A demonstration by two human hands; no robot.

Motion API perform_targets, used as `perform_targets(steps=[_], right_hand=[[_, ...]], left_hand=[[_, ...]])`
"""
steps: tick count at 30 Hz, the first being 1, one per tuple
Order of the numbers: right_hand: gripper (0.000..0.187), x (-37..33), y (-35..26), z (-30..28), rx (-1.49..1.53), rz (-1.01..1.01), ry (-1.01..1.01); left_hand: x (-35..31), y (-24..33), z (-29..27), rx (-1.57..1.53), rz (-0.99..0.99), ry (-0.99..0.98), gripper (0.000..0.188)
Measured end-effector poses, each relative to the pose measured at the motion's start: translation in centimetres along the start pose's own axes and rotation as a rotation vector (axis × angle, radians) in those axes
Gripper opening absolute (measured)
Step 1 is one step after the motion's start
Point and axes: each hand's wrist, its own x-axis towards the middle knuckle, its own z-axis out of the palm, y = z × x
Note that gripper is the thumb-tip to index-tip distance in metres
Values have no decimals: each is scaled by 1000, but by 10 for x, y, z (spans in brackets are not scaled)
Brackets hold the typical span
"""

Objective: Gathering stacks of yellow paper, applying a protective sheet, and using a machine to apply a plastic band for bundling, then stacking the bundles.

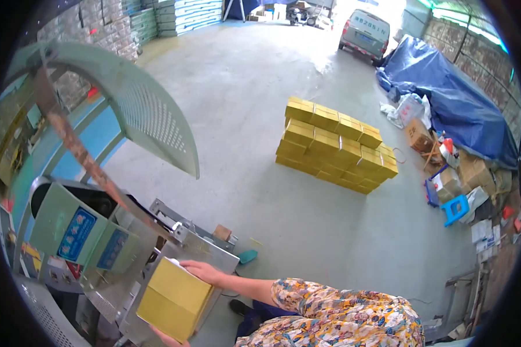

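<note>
A yellow block-shaped package [176, 298], with a crease across its top, rests on the metal bed [182, 250] of a machine at lower left. My right hand [201, 272] lies against the package's upper edge, fingers bent around its far corner. At the near lower edge my left hand [167, 338] holds the opposite side; only part of it shows, and the picture's lower rim cuts it off. A curved metal band [90, 165] rises over the bed, beside a perforated pale green guard [150, 115].
Similar yellow packages [336, 147] stand stacked on the floor, right of the machine. A blue tarpaulin [446, 104], cartons [474, 173] and a blue stool [455, 209] line the right side. A van [364, 33] is parked at the far end. A teal object [247, 257] lies beside the bed.
</note>
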Motion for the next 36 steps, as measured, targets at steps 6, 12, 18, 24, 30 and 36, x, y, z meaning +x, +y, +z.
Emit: perform_targets(steps=[6,12,18,24,30,36], right_hand=[[42,0,-5,-11,-113,20,32],[42,1,-20,-21,-3,-2,-15],[44,-1,-45,-3,228,97,-65],[47,48,-99,7,6,-55,-84],[52,89,-89,38,-31,-22,-69],[53,104,-72,33,169,-1,-38]], left_hand=[[-16,19,2,-531,-205,-82,55],[-10,10,3,-421,-260,331,46],[-16,14,22,-565,-328,396,53],[54,27,21,-571,-199,268,56],[120,10,-11,-483,-279,257,62],[125,19,-14,-529,-277,183,55]])
